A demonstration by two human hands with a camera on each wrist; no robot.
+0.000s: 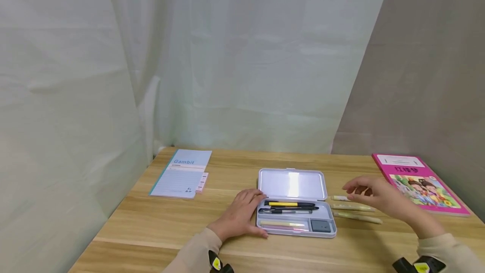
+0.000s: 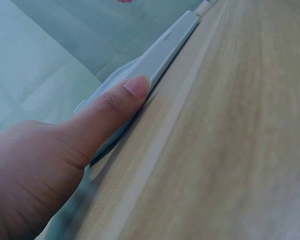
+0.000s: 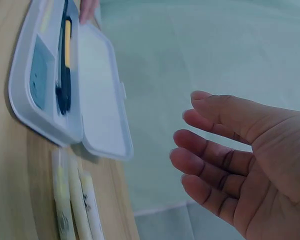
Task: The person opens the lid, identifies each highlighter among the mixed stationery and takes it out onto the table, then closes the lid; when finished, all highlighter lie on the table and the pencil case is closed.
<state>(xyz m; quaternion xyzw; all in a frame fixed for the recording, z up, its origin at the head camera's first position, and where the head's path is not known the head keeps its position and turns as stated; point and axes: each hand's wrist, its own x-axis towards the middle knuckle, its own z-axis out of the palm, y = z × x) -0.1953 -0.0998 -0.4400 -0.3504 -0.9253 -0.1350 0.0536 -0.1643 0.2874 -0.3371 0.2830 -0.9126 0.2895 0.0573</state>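
Observation:
A white pencil case (image 1: 329, 231) lies on the table with its lid (image 1: 273, 183) laid back. Inside are a black-and-yellow pen (image 1: 289, 204), more dark pens, thin pale and pink sticks, and a dark grey eraser (image 1: 320, 226). My left hand (image 1: 242, 214) rests at the case's left end, fingers near the hinge; its straight thumb (image 2: 110, 110) touches the front wall in the left wrist view. Right of the case lie three pale yellow pens (image 1: 358, 217). Above them hovers my right hand (image 3: 240, 160), fingers loosely bent, holding nothing.
At the back left lies a blue-and-white notebook (image 1: 179, 176) with a pink-and-white slip (image 1: 202, 182) partly under it. A pink picture-covered book (image 1: 420, 184) lies at the right, behind the right hand. Pale curtains (image 1: 257, 62) hang behind the wooden table (image 1: 151, 239).

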